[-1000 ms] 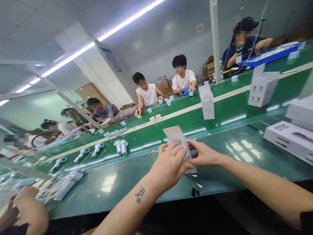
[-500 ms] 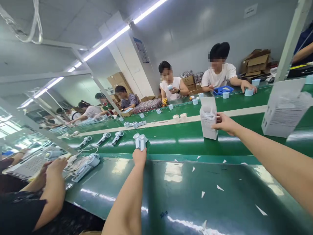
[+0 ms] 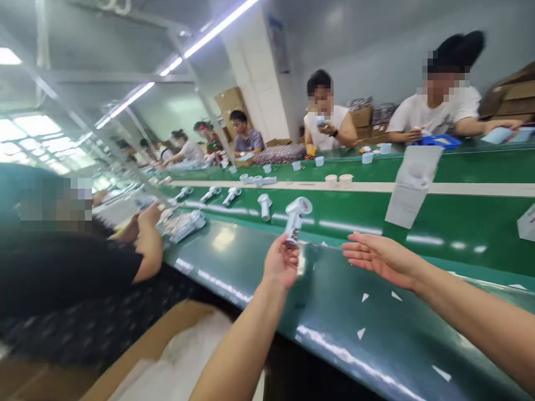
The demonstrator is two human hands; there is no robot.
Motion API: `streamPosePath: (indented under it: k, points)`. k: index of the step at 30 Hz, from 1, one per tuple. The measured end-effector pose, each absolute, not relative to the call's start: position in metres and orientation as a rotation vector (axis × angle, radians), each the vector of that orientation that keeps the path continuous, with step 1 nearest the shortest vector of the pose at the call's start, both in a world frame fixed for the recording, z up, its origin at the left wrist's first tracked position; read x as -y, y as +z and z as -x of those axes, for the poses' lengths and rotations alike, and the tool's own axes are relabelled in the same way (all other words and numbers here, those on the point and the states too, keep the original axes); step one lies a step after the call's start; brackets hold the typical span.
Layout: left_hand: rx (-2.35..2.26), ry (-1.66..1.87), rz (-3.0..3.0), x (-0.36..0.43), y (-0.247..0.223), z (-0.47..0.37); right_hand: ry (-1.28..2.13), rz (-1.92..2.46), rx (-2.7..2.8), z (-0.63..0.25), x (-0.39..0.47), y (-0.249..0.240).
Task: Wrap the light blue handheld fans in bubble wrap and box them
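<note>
Pinched only at its lower end by the left hand (image 3: pixel 281 263), the pale-blue, round-headed plastic device (image 3: pixel 295 219) over the glossy green bench (image 3: pixel 326 301) could tip loose, the empty, flat-fingered right hand (image 3: pixel 382 259) being apart.

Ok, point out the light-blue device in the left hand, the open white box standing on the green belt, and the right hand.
Light-blue device (image 3: pixel 293 221): head view, on its handle, below the round end.
Open white box (image 3: pixel 404 201): head view, on its front panel.
Right hand (image 3: pixel 382 257): head view, on the middle of the hand.
</note>
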State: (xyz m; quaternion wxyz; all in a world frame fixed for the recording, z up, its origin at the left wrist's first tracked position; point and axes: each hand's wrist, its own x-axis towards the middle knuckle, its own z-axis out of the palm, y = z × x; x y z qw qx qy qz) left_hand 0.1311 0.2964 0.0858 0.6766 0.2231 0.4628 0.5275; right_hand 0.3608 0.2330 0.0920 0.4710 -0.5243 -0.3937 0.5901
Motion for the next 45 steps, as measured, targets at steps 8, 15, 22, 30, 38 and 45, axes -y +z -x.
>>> streamPosePath:
  k: [8, 15, 22, 30, 38, 45]
  points:
    - [-0.59, 0.95, -0.182, -0.088, 0.047, -0.104, 1.889, 0.996, 0.998, -0.229, -0.177, 0.07]
    - [-1.87, 0.893, -0.778, -0.106, -0.033, 0.063, 2.249, 0.95, 0.619, -0.194, -0.117, 0.052]
    - [-2.197, 0.818, -0.849, -0.137, -0.116, 0.12, 2.407, 0.915, 0.653, -0.174, -0.071, 0.013]
    - [-2.099, 0.995, -0.893, -0.134, -0.109, 0.128, 2.454, 0.895, 0.641, -0.164, -0.09, 0.002]
    - [-1.636, 1.27, -0.949, -0.07, -0.042, 0.095, 2.533, 0.568, 0.389, -0.138, -0.116, -0.01]
    - [-2.007, 1.087, -0.842, -0.054, -0.044, 0.173, 2.46, 0.658, -0.027, -0.165, -0.114, -0.018]
